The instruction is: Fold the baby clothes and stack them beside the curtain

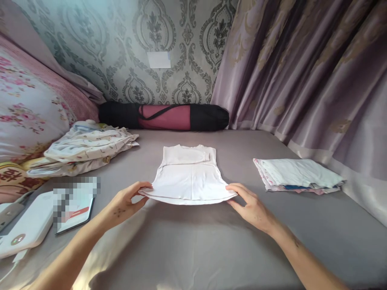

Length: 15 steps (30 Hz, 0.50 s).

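A small white shirt (189, 177) lies in the middle of the grey sheet, its neckline toward the wall. One sleeve is laid across its upper part. My left hand (125, 201) pinches the near left corner of the hem between thumb and fingers. At the near right corner, my right hand (250, 205) grips the hem the same way. Between both hands the hem is lifted a little off the sheet and sags slightly in the middle.
Folded clothes (298, 175) are stacked at the right. To the left lie a looser clothes pile (87, 147), a phone (77, 205) and a white power bank (32, 221) with a cable. A black and maroon roll bag (165, 117) rests along the patterned wall, beside curtains (296, 72).
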Available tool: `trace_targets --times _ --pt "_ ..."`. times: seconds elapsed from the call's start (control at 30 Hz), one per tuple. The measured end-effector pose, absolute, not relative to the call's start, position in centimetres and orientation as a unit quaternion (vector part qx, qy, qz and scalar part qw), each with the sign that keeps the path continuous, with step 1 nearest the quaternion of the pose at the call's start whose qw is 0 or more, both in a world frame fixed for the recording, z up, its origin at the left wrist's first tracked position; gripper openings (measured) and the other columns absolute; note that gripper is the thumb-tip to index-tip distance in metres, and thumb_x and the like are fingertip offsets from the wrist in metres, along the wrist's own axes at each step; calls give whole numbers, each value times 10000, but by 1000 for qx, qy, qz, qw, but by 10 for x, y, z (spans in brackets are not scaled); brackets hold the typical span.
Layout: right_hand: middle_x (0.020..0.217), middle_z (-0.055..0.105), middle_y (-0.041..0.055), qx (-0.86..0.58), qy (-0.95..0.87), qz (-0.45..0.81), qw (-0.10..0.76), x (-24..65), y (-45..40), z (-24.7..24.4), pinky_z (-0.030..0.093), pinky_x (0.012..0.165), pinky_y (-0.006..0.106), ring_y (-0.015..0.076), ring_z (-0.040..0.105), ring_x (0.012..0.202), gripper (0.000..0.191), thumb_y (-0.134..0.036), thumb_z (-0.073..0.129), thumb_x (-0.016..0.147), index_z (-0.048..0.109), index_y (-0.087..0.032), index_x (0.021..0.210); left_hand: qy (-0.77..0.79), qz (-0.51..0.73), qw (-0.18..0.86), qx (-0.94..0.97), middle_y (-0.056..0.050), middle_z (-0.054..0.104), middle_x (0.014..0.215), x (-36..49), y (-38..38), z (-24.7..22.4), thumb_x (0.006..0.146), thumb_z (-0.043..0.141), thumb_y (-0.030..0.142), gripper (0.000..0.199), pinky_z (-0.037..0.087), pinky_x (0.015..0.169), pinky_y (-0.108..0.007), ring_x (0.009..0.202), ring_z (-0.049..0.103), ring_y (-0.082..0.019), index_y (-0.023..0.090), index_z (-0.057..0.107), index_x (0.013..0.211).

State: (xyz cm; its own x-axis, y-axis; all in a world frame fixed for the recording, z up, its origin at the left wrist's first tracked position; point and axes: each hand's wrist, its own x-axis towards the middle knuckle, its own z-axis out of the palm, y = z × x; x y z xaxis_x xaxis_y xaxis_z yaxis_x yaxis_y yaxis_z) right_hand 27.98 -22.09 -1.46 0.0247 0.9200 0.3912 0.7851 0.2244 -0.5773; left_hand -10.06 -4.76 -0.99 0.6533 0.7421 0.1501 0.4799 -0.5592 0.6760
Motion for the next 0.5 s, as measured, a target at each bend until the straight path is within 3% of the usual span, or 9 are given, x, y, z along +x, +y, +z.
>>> trace_targets --times 0.13,0.23,0.37,0.5 --pt "1029 652 51 -576 -739 33 348 280 -216 -16 523 824 278 159 639 951 379 -47 366 876 638 -237 1060 271 198 168 927 -72 684 1033 -97 -41 -17 936 387 231 286 520 743 -246 860 628 -154 218 645 1059" --pt "959 668 43 -564 -762 13 318 281 -216 -10 522 781 308 165 627 890 395 -31 354 882 662 -244 1009 224 186 113 950 -67 710 1033 -99 -38 -14 928 418 213 283 523 825 -311 958 622 -192 237 692 996" --pt "952 680 44 -558 -779 6 286 283 -225 0 519 765 326 165 615 854 375 -66 360 923 671 -254 1017 213 179 134 951 -53 716 1112 -107 -38 -9 927 423 249 311 535 901 -344 1093 631 -212 255 715 1036" --pt "965 680 48 -553 -792 9 257 283 -237 5 511 753 307 163 610 862 384 -73 349 937 676 -252 1029 227 134 163 951 -33 723 1104 -113 -43 -4 927 424 276 328 548 895 -322 1038 674 -201 287 729 1049"
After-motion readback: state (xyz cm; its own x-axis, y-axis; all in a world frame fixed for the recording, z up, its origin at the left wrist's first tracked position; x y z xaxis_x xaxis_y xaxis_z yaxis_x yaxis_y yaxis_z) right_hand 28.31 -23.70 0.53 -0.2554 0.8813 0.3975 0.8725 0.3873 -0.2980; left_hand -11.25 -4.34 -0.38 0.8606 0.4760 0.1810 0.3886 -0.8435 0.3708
